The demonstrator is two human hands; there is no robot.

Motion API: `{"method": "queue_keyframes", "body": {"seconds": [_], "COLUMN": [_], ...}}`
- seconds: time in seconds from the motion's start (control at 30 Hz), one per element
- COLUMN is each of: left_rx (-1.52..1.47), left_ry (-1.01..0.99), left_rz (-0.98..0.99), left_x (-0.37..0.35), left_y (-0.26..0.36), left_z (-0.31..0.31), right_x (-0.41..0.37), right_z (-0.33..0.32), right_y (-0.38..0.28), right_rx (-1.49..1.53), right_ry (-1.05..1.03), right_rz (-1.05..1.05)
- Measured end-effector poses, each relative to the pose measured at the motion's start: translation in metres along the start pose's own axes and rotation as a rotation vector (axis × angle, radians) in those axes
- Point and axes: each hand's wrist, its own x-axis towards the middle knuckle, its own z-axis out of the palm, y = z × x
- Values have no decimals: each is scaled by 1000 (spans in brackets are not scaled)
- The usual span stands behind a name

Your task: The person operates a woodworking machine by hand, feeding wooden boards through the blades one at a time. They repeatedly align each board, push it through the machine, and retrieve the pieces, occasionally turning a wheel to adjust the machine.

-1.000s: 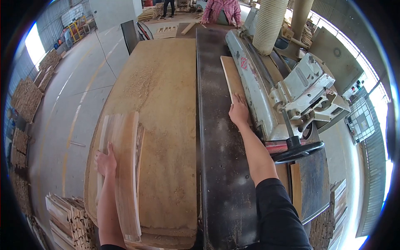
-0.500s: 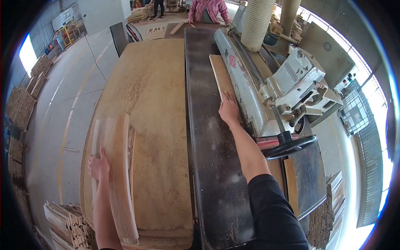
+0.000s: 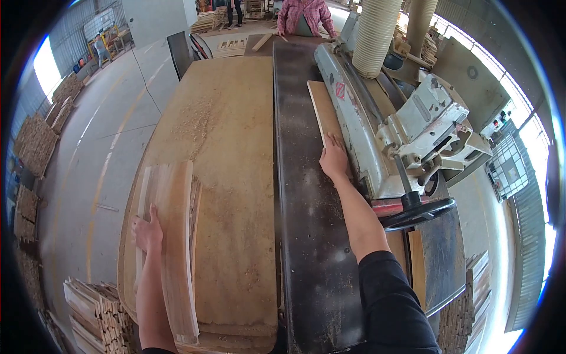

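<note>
Right hand (image 3: 334,159) lies flat on a plank (image 3: 323,111), illegible red label (image 3: 340,90) ahead; half-curled left hand (image 3: 147,230) touches boards (image 3: 178,248), grip unclear.

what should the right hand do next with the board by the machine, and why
Probably ease the board a little farther forward along the machine: the right hand lies on its nearer part, its length runs along the machine's pale side, and bare dark table shows beyond its far end.
</note>
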Motion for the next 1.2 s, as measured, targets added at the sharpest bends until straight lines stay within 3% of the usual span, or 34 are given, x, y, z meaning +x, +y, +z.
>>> {"method": "queue_keyframes", "body": {"seconds": [0.9,1.2], "left_rx": [-24,-23], "left_ry": [23,-51], "left_rz": [17,5], "left_x": [-1,-5], "left_y": [-1,3], "left_z": [1,-10], "right_x": [-1,-1], "right_z": [-3,0], "right_y": [-2,0], "right_rx": [-9,-17], "right_ry": [-9,29], "right_rz": [-7,-15]}}
